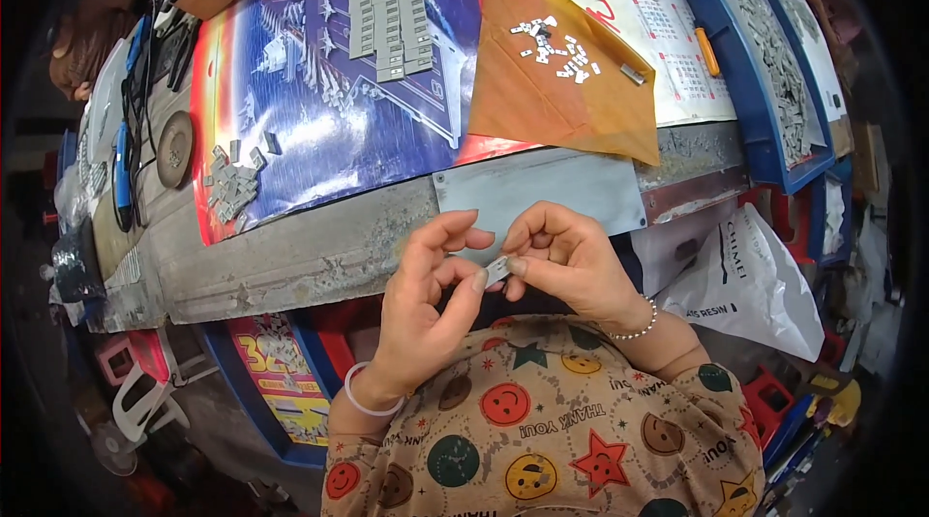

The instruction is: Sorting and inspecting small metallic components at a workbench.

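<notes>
Head view shows both hands, left hand [418, 309] and right hand [566, 260], pinching one small grey piece [496, 269] together, near below the orange sheet [561, 81]. White parts [556, 47] wait on it; grey strips [389, 4] beside look finished.

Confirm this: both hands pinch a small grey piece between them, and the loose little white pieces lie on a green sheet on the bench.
One detail is wrong. The head view shows the little white pieces lying on an orange sheet, not a green one. The rest holds: the left hand and right hand pinch a small grey piece between them.
</notes>
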### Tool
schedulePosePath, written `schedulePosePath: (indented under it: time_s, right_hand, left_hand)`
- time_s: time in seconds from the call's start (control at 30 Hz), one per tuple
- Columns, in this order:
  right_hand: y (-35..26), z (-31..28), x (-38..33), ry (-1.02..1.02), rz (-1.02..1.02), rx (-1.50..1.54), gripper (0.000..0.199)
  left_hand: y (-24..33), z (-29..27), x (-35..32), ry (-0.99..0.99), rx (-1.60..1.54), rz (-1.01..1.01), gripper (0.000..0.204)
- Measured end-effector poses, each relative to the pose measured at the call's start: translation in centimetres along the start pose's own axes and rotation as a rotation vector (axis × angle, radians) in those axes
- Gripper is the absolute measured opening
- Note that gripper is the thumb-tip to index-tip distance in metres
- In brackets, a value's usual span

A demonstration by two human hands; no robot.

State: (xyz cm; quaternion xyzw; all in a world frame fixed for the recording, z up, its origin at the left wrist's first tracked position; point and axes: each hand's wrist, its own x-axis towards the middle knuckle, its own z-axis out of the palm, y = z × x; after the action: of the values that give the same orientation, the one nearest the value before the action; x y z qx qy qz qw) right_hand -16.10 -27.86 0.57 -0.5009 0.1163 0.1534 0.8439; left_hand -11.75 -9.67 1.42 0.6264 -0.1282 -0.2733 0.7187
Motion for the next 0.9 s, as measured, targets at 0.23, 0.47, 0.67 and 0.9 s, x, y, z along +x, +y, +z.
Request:
schedulePosePath:
  time_s: [0.23,0.47,0.67,0.9]
  right_hand:
    - [0.1,0.0,0.3,0.051,-0.030,0.015,0.013]
    - [-0.1,-0.1,0.6,0.031,0.016,0.057,0.012]
    - [-0.7,-0.1,0.8,0.042,-0.011,0.099,0.012]
    - [-0.8,0.0,0.6,0.067,-0.102,0.079,0.013]
  left_hand:
    - [-1.0,-0.1,0.0,0.094,0.229,0.046,0.029]
    - [-0.4,-0.1,0.4,0.013,0.304,0.047,0.028]
    - [-0.6,0.2,0.8,0.113,0.305,0.099,0.027]
    - [-0.6,0.2,1.0,0.147,0.264,0.097,0.027]
